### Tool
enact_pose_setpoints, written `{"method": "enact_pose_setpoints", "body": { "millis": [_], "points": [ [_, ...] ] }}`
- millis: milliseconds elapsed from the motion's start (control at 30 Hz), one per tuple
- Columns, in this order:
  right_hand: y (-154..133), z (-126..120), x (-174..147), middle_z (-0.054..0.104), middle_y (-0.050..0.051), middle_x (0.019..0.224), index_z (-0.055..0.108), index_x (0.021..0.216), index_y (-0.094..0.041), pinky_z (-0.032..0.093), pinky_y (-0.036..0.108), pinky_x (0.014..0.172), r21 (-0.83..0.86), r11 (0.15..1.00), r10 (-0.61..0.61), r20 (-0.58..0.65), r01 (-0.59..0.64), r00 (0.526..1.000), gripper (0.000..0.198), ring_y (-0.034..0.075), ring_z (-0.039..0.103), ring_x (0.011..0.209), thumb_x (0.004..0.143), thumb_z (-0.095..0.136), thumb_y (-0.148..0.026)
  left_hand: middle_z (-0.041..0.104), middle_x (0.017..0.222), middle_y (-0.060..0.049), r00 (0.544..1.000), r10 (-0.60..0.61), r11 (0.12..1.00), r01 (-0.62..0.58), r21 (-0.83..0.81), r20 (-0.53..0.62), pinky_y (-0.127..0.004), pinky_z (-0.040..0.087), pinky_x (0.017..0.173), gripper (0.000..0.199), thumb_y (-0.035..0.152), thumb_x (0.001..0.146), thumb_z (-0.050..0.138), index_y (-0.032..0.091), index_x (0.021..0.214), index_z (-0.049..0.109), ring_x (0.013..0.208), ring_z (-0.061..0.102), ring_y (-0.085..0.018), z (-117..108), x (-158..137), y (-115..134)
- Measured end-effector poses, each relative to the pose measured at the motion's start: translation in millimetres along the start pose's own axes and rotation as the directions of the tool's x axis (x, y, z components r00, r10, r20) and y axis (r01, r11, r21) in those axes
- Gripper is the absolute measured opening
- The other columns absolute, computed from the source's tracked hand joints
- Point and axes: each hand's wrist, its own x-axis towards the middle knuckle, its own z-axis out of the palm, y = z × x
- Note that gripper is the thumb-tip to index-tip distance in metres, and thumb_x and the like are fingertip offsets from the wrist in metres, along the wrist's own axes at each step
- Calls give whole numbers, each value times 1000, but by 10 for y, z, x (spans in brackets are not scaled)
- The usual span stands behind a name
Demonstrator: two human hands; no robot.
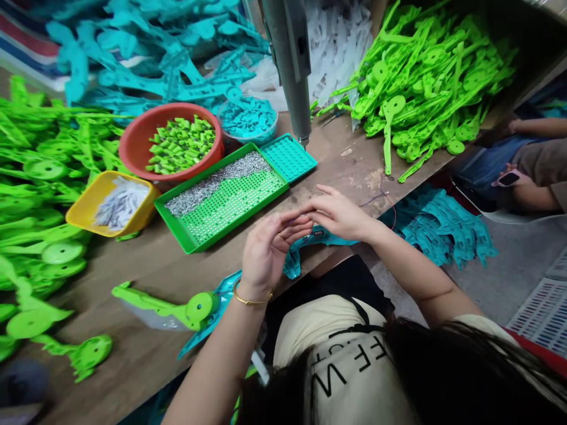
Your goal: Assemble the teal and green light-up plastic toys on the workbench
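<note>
My left hand [270,248], with a gold bracelet and ring, has its fingers bent toward the fingertips of my right hand [336,213]. The hands meet over the table's front edge. One finger of my right hand sticks out, while the others press in against the left fingers. Whatever lies between them is hidden. Just beneath is a teal plastic part [293,264], mostly covered by the hands. Left of my left wrist, a lime-green arm-shaped part [163,304] with a round end rests across another teal piece [199,336].
A grey screwdriver-like tool [292,71] hangs above a teal pegged tray [290,158]. Behind my hands stand a green perforated tray [217,206] of metal pins, a red bowl [128,147] and a yellow tub [80,209]. Green parts [434,82] pile up right; another person's arm [535,189] shows.
</note>
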Motion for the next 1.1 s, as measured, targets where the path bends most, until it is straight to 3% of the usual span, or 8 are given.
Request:
{"method": "enact_pose_setpoints", "body": {
  "millis": [100,167,233,300,433,633,867,1100],
  "points": [
    [-19,-90,-125,74,4,97,69,105,-18,50,32,93,72,993,102,-172,-91,980,22,14,67,91,94,51,-22,71,93,-6,980,194,889,-155,430,-47,-36,54,80,35,47,85,59,19,103,67,82,68,-19,-96,105,-73],
    [-44,-125,-252,73,4,96,70,108,-18,51,27,81,82,981,192,-278,-176,941,23,14,67,89,94,53,-25,68,90,-5,956,291,608,-209,766,30,-36,51,80,28,42,85,59,18,96,69,82,64,-19,-134,174,-137],
    [-54,-109,-383,73,4,92,72,107,-20,50,26,78,50,965,261,-301,-258,917,23,14,67,86,94,54,-26,66,89,-7,954,258,350,-237,906,150,-38,49,83,26,40,86,57,18,91,70,86,62,-22,-143,221,-197],
    [-43,-41,-488,73,4,91,73,106,-21,50,26,77,-17,937,334,-263,-350,905,23,15,67,85,93,55,-27,65,91,-7,954,192,261,-277,925,231,-39,48,86,25,39,87,57,18,92,70,90,61,-23,-136,243,-239],
    [11,146,-568,73,7,94,73,108,-20,49,29,79,-194,845,463,-199,-498,864,26,19,68,89,95,52,-29,65,94,-7,948,118,261,-317,912,296,-40,47,90,22,36,87,57,19,92,69,96,60,-24,-140,240,-260],
    [45,221,-537,73,7,97,72,108,-20,49,29,80,-194,833,482,-207,-518,851,27,19,67,92,95,51,-30,68,95,-6,931,153,363,-364,858,330,-39,47,89,17,33,86,58,21,93,67,96,60,-23,-201,197,-235],
    [-37,101,-561,69,4,84,72,103,-18,48,26,71,-32,920,357,-343,-390,869,23,14,64,77,94,54,-29,70,89,-2,972,223,659,-207,723,76,-31,50,80,20,37,80,69,21,92,67,84,64,-18,-377,-12,-179],
    [-188,-16,-572,65,2,79,73,105,-20,47,25,64,-67,965,214,-351,-252,911,22,11,57,67,93,58,-30,70,88,-2,970,239,748,-154,646,-47,-29,53,76,24,36,75,74,21,92,67,81,65,-17,-483,-153,-135]
  ]
}}
